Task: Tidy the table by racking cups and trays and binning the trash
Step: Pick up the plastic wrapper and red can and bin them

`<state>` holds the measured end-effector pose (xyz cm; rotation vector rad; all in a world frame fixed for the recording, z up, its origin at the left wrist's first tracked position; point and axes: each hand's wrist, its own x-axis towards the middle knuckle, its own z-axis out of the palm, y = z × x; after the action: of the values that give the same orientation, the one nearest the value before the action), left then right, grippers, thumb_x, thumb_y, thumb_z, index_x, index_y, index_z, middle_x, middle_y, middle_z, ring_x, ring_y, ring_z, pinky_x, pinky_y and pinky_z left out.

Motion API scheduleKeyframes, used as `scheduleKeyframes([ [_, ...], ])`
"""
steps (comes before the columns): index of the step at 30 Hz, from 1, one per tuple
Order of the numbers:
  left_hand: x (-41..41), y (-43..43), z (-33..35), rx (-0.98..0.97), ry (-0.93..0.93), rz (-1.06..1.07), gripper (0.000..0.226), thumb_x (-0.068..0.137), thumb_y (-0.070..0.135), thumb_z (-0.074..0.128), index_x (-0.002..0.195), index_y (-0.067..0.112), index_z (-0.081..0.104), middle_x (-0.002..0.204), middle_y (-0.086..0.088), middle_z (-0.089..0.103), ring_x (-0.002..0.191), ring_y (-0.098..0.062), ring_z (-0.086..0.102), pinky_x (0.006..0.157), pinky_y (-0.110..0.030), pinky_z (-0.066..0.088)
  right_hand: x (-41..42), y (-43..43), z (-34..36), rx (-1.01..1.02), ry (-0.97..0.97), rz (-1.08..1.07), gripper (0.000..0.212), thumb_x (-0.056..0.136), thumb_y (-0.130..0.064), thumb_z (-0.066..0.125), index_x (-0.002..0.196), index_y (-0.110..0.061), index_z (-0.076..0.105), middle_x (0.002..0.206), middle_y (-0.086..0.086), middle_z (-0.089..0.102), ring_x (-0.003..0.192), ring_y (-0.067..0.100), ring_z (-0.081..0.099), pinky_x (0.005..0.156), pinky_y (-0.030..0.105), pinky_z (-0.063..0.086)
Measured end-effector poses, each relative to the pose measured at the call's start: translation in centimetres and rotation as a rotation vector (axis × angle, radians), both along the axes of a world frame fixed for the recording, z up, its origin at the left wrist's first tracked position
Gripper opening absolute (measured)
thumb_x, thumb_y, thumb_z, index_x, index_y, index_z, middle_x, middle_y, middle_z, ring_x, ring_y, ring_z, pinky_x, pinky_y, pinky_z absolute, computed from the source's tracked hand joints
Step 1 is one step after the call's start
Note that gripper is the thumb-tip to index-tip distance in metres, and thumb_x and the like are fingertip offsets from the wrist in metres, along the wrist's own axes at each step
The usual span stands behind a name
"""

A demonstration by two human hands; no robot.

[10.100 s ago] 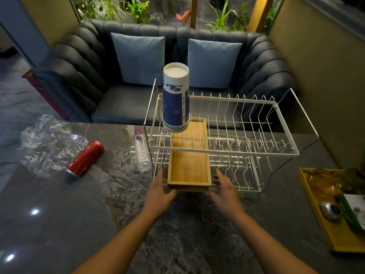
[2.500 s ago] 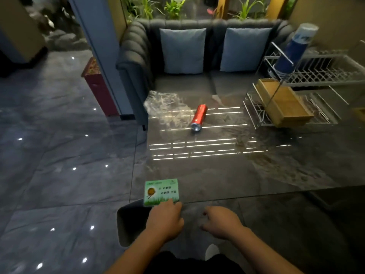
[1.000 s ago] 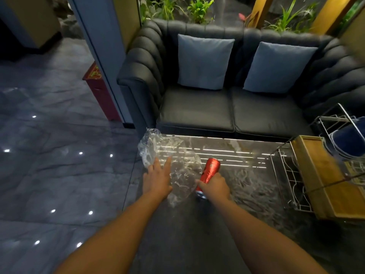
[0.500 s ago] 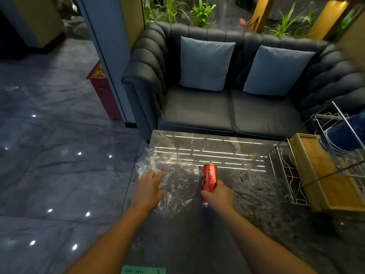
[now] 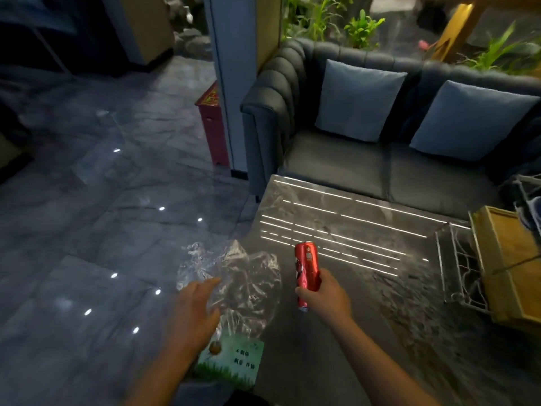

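Observation:
My right hand grips a red drink can by its lower half and holds it upright-tilted above the dark marble table. A crumpled sheet of clear plastic wrap hangs off the table's left edge, pinched in my left hand. Just below both hands is a green label on the rim of a dark bin, of which little shows. At the right edge the wire dish rack holds a wooden tray on its lower tier.
A dark sofa with two blue cushions runs along the table's far side. A pillar and a red box stand left of the sofa. Glossy grey floor tiles fill the left half.
Both hands have drawn back toward me and left, lifting the can off the table and pulling the plastic wrap past the table's edge. The green bin label has come into view.

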<state>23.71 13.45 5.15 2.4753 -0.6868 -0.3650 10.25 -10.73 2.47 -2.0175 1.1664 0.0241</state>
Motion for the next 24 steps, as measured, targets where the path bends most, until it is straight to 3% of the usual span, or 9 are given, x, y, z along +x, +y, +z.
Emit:
scheduleKeyframes([
  [4,-3.4,5.5,0.5,0.057,0.010,0.183,0.056,0.076,0.017,0.078,0.130,0.023,0.064,0.109,-0.007,0.064,0.101,-0.026,0.062,0.086,-0.039,0.050,1.4,3.4,0.1,0.048,-0.024,0.211,0.058,0.073,-0.042,0.075,0.126,-0.028,0.055,0.112,-0.004,0.066,0.091,0.015,0.063,0.073,0.029,0.047],
  [11,-7.8,15.6,1.5,0.137,0.032,0.524,0.060,0.075,0.018,0.078,0.130,0.033,0.061,0.102,0.002,0.059,0.096,-0.023,0.059,0.084,-0.038,0.050,3.8,11.4,0.6,0.131,-0.083,0.489,0.048,0.073,-0.041,0.073,0.116,-0.029,0.055,0.099,-0.009,0.065,0.072,0.004,0.057,0.053,0.018,0.037],
  [13,-9.0,17.9,1.4,0.138,0.052,0.579,0.062,0.071,0.016,0.081,0.128,0.032,0.064,0.101,0.001,0.061,0.096,-0.025,0.061,0.084,-0.038,0.049,4.2,13.5,0.5,0.150,-0.064,0.548,0.054,0.073,-0.044,0.071,0.122,-0.031,0.052,0.102,-0.009,0.064,0.076,0.007,0.060,0.055,0.020,0.041],
  [16,-9.9,21.1,0.6,0.153,0.098,0.637,0.062,0.067,0.012,0.080,0.125,0.031,0.067,0.102,-0.002,0.064,0.097,-0.028,0.064,0.084,-0.038,0.049,5.6,16.5,0.1,0.158,-0.051,0.613,0.061,0.071,-0.046,0.070,0.127,-0.031,0.049,0.110,-0.005,0.064,0.090,0.016,0.064,0.070,0.032,0.050],
  [24,-6.0,30.1,-5.6,0.235,0.186,0.590,0.061,0.066,0.011,0.078,0.125,0.024,0.068,0.102,-0.007,0.067,0.097,-0.031,0.066,0.085,-0.038,0.050,12.2,27.5,-3.9,0.163,0.011,0.681,0.063,0.069,-0.048,0.069,0.127,-0.030,0.048,0.109,-0.006,0.064,0.094,0.018,0.062,0.076,0.031,0.043],
])
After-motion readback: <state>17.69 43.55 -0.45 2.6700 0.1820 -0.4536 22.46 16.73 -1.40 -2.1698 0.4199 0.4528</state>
